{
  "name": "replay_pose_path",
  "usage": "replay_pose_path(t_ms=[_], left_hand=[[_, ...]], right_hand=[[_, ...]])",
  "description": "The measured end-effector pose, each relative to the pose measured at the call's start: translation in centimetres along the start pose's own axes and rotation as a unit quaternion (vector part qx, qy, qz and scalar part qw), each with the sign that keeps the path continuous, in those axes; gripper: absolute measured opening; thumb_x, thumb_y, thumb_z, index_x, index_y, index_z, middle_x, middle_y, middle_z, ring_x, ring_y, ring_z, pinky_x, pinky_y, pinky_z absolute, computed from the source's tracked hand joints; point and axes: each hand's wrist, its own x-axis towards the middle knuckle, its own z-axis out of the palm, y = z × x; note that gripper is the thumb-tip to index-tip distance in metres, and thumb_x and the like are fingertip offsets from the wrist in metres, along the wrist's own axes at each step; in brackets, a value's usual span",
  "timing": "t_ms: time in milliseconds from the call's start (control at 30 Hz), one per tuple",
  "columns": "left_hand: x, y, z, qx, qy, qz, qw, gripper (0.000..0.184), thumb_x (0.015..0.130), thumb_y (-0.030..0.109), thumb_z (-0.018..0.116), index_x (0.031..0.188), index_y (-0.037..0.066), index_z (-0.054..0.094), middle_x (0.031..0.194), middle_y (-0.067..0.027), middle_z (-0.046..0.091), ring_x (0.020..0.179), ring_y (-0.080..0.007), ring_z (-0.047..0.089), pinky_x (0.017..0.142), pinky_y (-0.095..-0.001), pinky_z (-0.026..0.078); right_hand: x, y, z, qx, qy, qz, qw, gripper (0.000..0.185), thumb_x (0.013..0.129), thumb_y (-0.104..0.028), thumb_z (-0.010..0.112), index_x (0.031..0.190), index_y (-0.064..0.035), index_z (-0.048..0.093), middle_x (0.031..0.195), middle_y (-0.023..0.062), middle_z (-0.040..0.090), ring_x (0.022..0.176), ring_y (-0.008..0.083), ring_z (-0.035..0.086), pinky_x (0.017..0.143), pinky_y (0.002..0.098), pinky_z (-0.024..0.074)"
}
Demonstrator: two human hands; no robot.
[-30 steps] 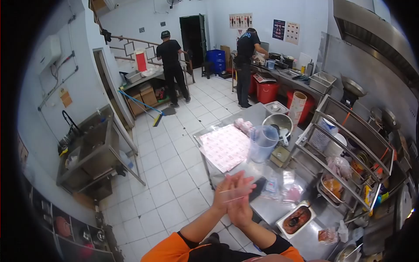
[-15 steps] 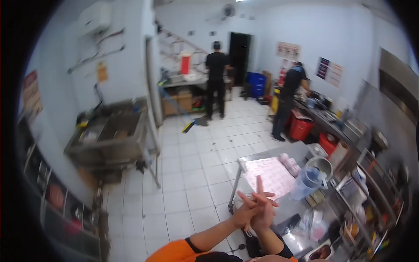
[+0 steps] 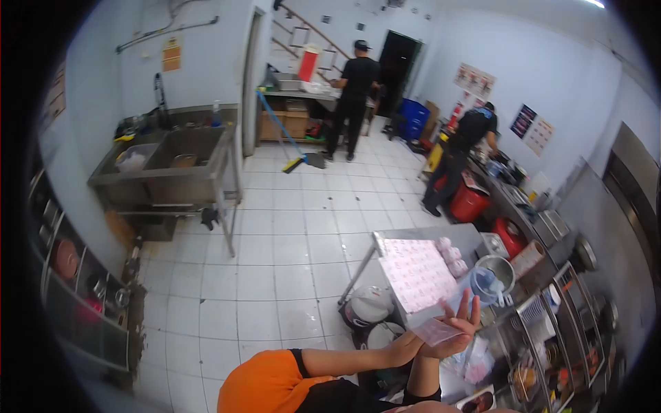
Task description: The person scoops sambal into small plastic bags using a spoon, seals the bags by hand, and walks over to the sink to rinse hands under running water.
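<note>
My right hand is raised over the near edge of the steel table, its fingers stretched and spread. A thin, clear pinkish plastic piece lies across its palm; I cannot make out whether this is a bag or a glove. My left hand meets it at the plastic's left end, with its fingers mostly hidden. Beyond the hands, a pink-and-white patterned sheet lies flat on the steel table. Several round bundles in similar wrapping rest along its right side. A bluish clear pitcher stands near my right fingertips.
A metal bowl sits behind the pitcher, and a wire rack runs along the right. White-lidded tubs stand under the table's left side. Two people work farther back. A steel sink is at left; a broom leans behind.
My interlaced hands have separated somewhat, and the right fingers now spread apart. The clear plastic piece has come into sight between them. My view has tilted and turned.
</note>
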Motion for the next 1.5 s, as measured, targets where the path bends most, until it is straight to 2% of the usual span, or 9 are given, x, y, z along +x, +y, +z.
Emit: replay_pose_path(t_ms=[433,600,700,800,967,1167,1267,1367,1500], left_hand=[[3.2,1.3,-0.3,0.049,-0.05,0.07,0.995,0.062,0.093,0.013,0.057,0.144,-0.002,0.026,0.146,-0.0206,0.036,0.129,-0.0276,0.045,0.108,-0.0382,0.036],[4.3,9.3,-2.9,-0.395,-0.273,0.0,0.877,0.075,0.094,0.043,0.049,0.149,0.004,0.015,0.147,-0.0286,0.031,0.125,-0.0469,0.046,0.103,-0.0501,0.041],[4.6,12.5,-4.2,-0.253,-0.13,-0.009,0.959,0.076,0.094,0.053,0.04,0.147,0.003,0.02,0.141,-0.0275,0.039,0.119,-0.0485,0.05,0.1,-0.0512,0.044],[6.0,7.7,-5.5,-0.521,-0.149,-0.012,0.841,0.065,0.099,0.046,0.038,0.147,0.004,0.024,0.136,-0.0214,0.046,0.115,-0.0351,0.057,0.097,-0.0443,0.046],[5.5,-3.5,-4.5,-0.265,0.253,-0.162,0.916,0.057,0.1,0.048,0.038,0.14,0.007,0.036,0.131,-0.0099,0.05,0.122,-0.0189,0.048,0.102,-0.0309,0.037],[-0.5,-5.2,-0.9,-0.019,0.415,-0.19,0.889,0.051,0.1,0.046,0.039,0.132,0.006,0.042,0.125,-0.0122,0.049,0.121,-0.0214,0.044,0.104,-0.0311,0.031],[-3.4,0.4,-0.3,0.014,0.422,-0.314,0.851,0.052,0.102,0.043,0.035,0.137,0.005,0.041,0.135,-0.0128,0.046,0.13,-0.025,0.038,0.111,-0.034,0.025],[-8.3,3.9,-5.2,-0.116,0.179,-0.235,0.948,0.054,0.101,0.042,0.036,0.139,0.005,0.042,0.148,-0.0114,0.035,0.141,-0.025,0.026,0.115,-0.0372,0.018],[-10.9,10.4,-9.0,0.542,0.198,-0.131,0.806,0.059,0.093,0.042,0.052,0.138,0.005,0.044,0.152,-0.0193,0.028,0.142,-0.0393,0.019,0.114,-0.0549,0.013]], right_hand=[[-5.6,-2.6,-1.7,0.275,0.006,0.262,0.925,0.041,0.102,-0.039,0.033,0.121,-0.0069,0.051,0.148,0.0244,0.034,0.14,0.037,0.026,0.115,0.048,0.0199],[-6.5,-3.2,1.0,0.536,-0.017,0.293,0.792,0.042,0.102,-0.039,0.035,0.13,-0.0102,0.045,0.151,0.0179,0.031,0.141,0.0367,0.024,0.115,0.0495,0.018],[-5.9,-1.0,1.3,0.446,-0.054,0.382,0.807,0.042,0.101,-0.04,0.038,0.131,-0.0115,0.047,0.156,0.0121,0.021,0.143,0.0366,0.02,0.115,0.0501,0.0204],[-2.1,1.2,2.4,0.377,-0.018,0.359,0.854,0.04,0.1,-0.042,0.04,0.124,-0.0124,0.051,0.157,0.0133,0.016,0.142,0.037,0.021,0.11,0.0474,0.0342],[-5.5,8.5,-1.2,0.257,-0.016,0.277,0.926,0.056,0.097,-0.048,0.042,0.136,-0.0072,0.042,0.157,0.018,0.012,0.143,0.0352,0.02,0.113,0.0449,0.0278],[-12.0,11.6,-3.7,0.041,-0.125,0.294,0.947,0.054,0.102,-0.042,0.033,0.134,-0.0019,0.05,0.151,0.0206,0.031,0.139,0.0345,0.032,0.111,0.0426,0.0283],[-16.2,11.7,-2.7,-0.041,-0.287,0.278,0.916,0.051,0.102,-0.038,0.032,0.133,-0.0026,0.051,0.148,0.0189,0.038,0.139,0.0329,0.032,0.111,0.0442,0.0279],[-22.0,13.4,0.8,-0.132,-0.399,0.311,0.852,0.04,0.1,-0.028,0.039,0.131,-0.0063,0.054,0.137,0.0153,0.051,0.129,0.0326,0.045,0.112,0.0495,0.0223],[-28.9,12.1,5.6,0.018,-0.625,0.183,0.759,0.034,0.093,-0.022,0.049,0.124,-0.0103,0.057,0.12,0.0153,0.061,0.113,0.0323,0.056,0.103,0.0441,0.0383]])
